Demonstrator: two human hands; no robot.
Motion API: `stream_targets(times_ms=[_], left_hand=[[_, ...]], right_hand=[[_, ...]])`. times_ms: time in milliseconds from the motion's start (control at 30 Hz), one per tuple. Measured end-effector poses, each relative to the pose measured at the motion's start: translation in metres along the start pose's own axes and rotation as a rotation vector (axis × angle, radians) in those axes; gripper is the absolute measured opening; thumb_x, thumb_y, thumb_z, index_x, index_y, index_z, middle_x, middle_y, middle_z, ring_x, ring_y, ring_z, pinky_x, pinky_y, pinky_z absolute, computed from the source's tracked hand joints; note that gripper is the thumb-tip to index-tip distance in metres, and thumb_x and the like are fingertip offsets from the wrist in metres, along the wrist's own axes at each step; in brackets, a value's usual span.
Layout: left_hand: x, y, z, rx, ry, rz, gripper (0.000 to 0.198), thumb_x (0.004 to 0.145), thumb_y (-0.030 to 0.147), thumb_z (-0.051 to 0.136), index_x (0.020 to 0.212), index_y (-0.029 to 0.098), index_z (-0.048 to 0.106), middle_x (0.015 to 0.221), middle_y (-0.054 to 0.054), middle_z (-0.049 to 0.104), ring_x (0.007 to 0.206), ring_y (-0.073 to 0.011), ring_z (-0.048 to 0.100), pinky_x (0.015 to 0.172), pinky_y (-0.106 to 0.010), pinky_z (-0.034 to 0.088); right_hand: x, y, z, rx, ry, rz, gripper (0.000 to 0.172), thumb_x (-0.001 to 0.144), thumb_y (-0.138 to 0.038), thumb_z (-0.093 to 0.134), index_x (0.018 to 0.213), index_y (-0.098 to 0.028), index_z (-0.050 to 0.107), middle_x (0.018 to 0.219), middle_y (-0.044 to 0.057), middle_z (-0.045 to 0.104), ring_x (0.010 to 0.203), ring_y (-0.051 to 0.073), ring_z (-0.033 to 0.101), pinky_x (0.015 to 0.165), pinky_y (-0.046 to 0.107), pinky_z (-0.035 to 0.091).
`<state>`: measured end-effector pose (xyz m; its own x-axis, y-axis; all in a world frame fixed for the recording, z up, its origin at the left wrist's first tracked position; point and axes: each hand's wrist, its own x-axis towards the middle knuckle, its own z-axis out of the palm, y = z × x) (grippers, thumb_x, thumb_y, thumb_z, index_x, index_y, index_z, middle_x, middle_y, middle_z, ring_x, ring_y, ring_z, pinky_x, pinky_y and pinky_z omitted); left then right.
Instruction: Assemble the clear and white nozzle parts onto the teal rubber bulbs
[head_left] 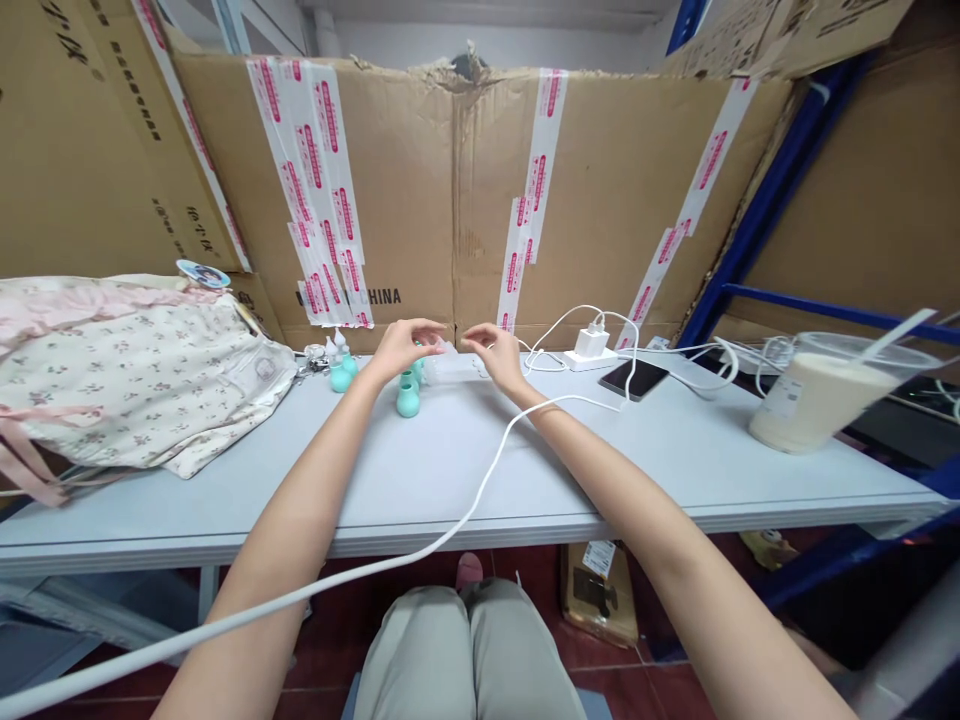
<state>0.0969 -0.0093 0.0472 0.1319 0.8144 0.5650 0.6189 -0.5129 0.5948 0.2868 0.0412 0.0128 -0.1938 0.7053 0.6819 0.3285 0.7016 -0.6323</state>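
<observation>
My left hand is over the back of the table, its thumb and fingers curled around the edge of a clear, whitish plastic piece whose exact kind I cannot make out. Just right of it, my right hand has bent fingers, with a small gap between thumb and fingertips and nothing visible in it. Below the hands lies a translucent plastic container or wrap. Mint-green bulb-shaped pieces stand under my left hand. More green bulbs with whitish tips stand left of my left wrist.
A floral cloth bag lies at the left. On the right are a white charger, a phone and a cup of milky drink. A white cable runs across in front of me. Taped cardboard walls the back.
</observation>
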Motion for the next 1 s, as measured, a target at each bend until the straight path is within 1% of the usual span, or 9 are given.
stream_targets(times_ms=[67, 100, 167, 233, 400, 567, 733, 900, 1000], left_hand=[[0.000, 0.001, 0.004, -0.117, 0.019, -0.025, 0.050, 0.062, 0.038, 0.074, 0.105, 0.014, 0.068, 0.094, -0.010, 0.071, 0.080, -0.0189, 0.065, 0.077, -0.032, 0.049], [0.000, 0.001, 0.007, -0.164, 0.017, -0.028, 0.049, 0.062, 0.038, 0.074, 0.103, 0.013, 0.069, 0.097, -0.011, 0.071, 0.083, -0.0198, 0.065, 0.079, -0.033, 0.050], [0.000, 0.002, 0.012, -0.239, 0.005, -0.024, 0.043, 0.062, 0.038, 0.075, 0.096, 0.013, 0.071, 0.100, -0.012, 0.070, 0.088, -0.0214, 0.065, 0.084, -0.035, 0.050], [0.000, 0.005, 0.018, -0.298, -0.016, -0.021, 0.040, 0.061, 0.038, 0.075, 0.091, 0.012, 0.071, 0.097, -0.011, 0.071, 0.090, -0.0222, 0.065, 0.086, -0.036, 0.049], [0.000, 0.010, 0.026, -0.421, -0.075, -0.029, 0.038, 0.059, 0.035, 0.077, 0.087, 0.010, 0.069, 0.086, -0.009, 0.071, 0.081, -0.0203, 0.066, 0.085, -0.038, 0.050], [0.000, 0.011, 0.029, -0.452, -0.079, -0.038, 0.038, 0.059, 0.034, 0.077, 0.087, 0.010, 0.068, 0.088, -0.009, 0.070, 0.084, -0.0200, 0.065, 0.087, -0.040, 0.049], [-0.002, 0.015, 0.031, -0.463, -0.100, -0.033, 0.038, 0.060, 0.034, 0.076, 0.087, 0.010, 0.066, 0.090, -0.009, 0.068, 0.085, -0.0197, 0.064, 0.087, -0.040, 0.049], [-0.002, 0.018, 0.031, -0.482, -0.106, -0.054, 0.036, 0.061, 0.033, 0.076, 0.086, 0.011, 0.063, 0.085, -0.008, 0.068, 0.079, -0.0186, 0.066, 0.084, -0.039, 0.050], [-0.002, 0.018, 0.030, -0.505, -0.109, -0.056, 0.036, 0.061, 0.032, 0.075, 0.086, 0.011, 0.061, 0.084, -0.007, 0.068, 0.077, -0.0184, 0.066, 0.083, -0.039, 0.051]], right_hand=[[0.000, -0.012, -0.013, 0.123, 0.086, -0.039, 0.018, 0.077, -0.032, 0.063, 0.087, -0.019, 0.070, 0.086, 0.002, 0.072, 0.072, 0.014, 0.061, 0.072, 0.026, 0.046], [-0.001, -0.017, -0.018, 0.148, 0.099, -0.060, 0.018, 0.077, -0.033, 0.063, 0.087, -0.020, 0.071, 0.086, 0.001, 0.072, 0.073, 0.014, 0.061, 0.073, 0.027, 0.046], [-0.004, -0.024, -0.024, 0.135, 0.080, -0.107, 0.017, 0.078, -0.034, 0.063, 0.085, -0.021, 0.072, 0.086, 0.001, 0.072, 0.075, 0.015, 0.061, 0.077, 0.028, 0.045], [-0.008, -0.027, -0.025, 0.066, 0.036, -0.146, 0.015, 0.079, -0.033, 0.063, 0.084, -0.023, 0.073, 0.086, 0.000, 0.072, 0.077, 0.016, 0.061, 0.080, 0.029, 0.044], [-0.012, -0.026, -0.024, -0.134, -0.050, -0.177, 0.020, 0.085, -0.036, 0.057, 0.091, -0.026, 0.073, 0.092, 0.000, 0.072, 0.086, 0.017, 0.060, 0.084, 0.030, 0.041], [-0.012, -0.026, -0.026, -0.254, -0.053, -0.224, 0.022, 0.087, -0.037, 0.054, 0.090, -0.026, 0.073, 0.103, 0.002, 0.070, 0.099, 0.019, 0.058, 0.089, 0.033, 0.038], [-0.011, -0.028, -0.024, -0.199, -0.108, -0.229, 0.023, 0.088, -0.034, 0.053, 0.087, -0.024, 0.073, 0.098, 0.003, 0.071, 0.097, 0.019, 0.059, 0.088, 0.033, 0.039], [-0.009, -0.022, -0.023, -0.108, -0.076, -0.221, 0.020, 0.085, -0.035, 0.057, 0.089, -0.022, 0.072, 0.097, 0.003, 0.070, 0.094, 0.018, 0.059, 0.086, 0.032, 0.040], [-0.008, -0.019, -0.024, -0.139, -0.083, -0.208, 0.021, 0.085, -0.036, 0.057, 0.089, -0.022, 0.072, 0.099, 0.003, 0.070, 0.095, 0.018, 0.059, 0.086, 0.031, 0.039]])
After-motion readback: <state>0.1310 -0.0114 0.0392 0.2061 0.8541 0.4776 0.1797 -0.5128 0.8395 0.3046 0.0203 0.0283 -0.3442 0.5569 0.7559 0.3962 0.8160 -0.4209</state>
